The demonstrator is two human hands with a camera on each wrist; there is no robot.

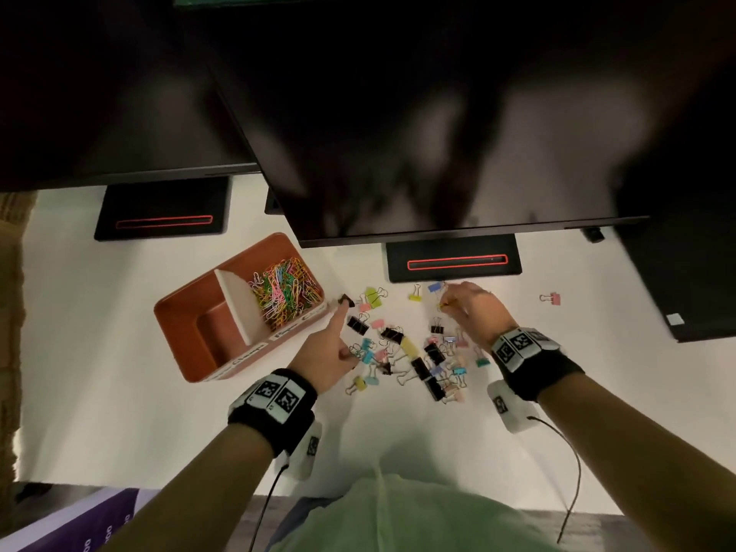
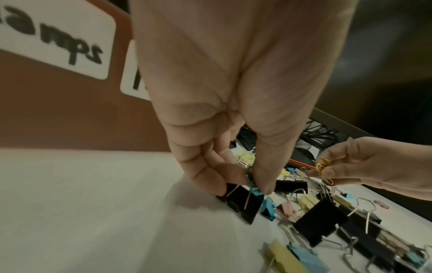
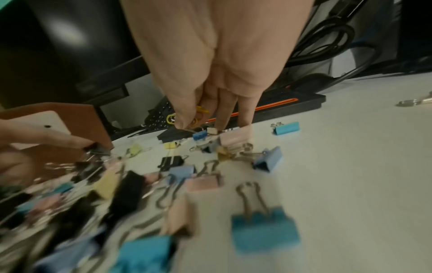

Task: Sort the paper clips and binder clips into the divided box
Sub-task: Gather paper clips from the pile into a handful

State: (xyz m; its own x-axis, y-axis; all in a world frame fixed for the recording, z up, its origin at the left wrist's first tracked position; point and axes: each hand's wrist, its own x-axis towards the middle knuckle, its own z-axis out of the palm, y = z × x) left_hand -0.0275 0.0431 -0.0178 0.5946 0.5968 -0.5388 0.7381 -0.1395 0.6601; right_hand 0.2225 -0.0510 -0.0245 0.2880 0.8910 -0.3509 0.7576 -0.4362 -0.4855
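Paper clips point(image 1: 284, 292) already fill the far compartment of the divided box point(image 1: 175, 316) beside the left hand point(image 1: 326, 362); its near compartment looks empty. Left hand pinches a green clip point(image 2: 251, 182), right hand point(image 1: 474, 312) pinches yellow paper clips point(image 2: 323, 170). Binder clips point(image 1: 418, 360) lie scattered on the tabletop point(image 1: 119, 392) between both hands, unsorted.

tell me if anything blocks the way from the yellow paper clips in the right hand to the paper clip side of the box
Nothing tall does. Between the right hand holding yellow paper clips and the box lie only flat binder clips and the left hand.
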